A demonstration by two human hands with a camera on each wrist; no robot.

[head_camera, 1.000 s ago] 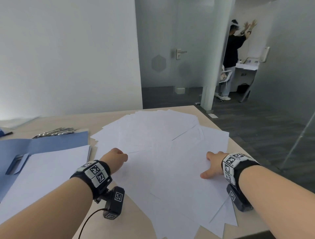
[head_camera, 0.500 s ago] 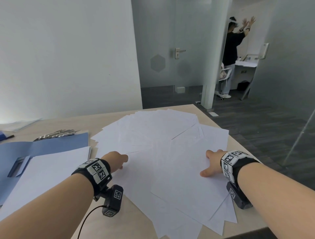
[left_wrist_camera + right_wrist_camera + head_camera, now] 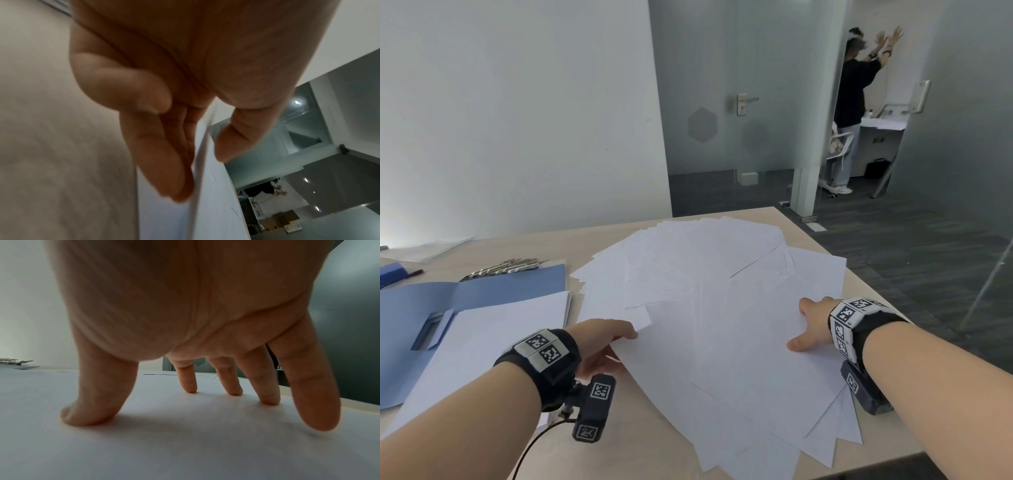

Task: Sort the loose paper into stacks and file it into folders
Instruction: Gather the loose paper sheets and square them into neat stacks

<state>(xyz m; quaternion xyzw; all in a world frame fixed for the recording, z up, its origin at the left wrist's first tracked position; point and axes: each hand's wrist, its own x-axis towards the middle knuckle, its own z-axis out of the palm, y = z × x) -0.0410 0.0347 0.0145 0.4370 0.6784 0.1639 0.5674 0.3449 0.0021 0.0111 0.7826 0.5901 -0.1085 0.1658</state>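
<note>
Nearest to us on the worktop (image 3: 661,442), our left hand (image 3: 602,346) has its grip closed on the near-left edge of a sheet (image 3: 664,359) from the loose paper (image 3: 705,274): the left wrist view shows the thumb (image 3: 242,134) above the sheet's edge (image 3: 200,162) and the fingers (image 3: 156,154) curled beneath it, lifting that edge off the wood. Our right hand (image 3: 813,325) lies open on the pile's right side, holding nothing; its spread fingers (image 3: 267,386) and thumb (image 3: 94,402) press flat on the top sheet (image 3: 185,443). To our left a neat white stack (image 3: 482,342) lies on an open blue folder (image 3: 417,308), just beside the pile. Beyond the folder we see a row of metal clips (image 3: 506,267), and the loose paper fans out towards the far corner of the worktop. Farther off, past a glass partition (image 3: 739,102) with a door handle (image 3: 744,102), another person (image 3: 854,92) stands with both arms raised against a wall.
</note>
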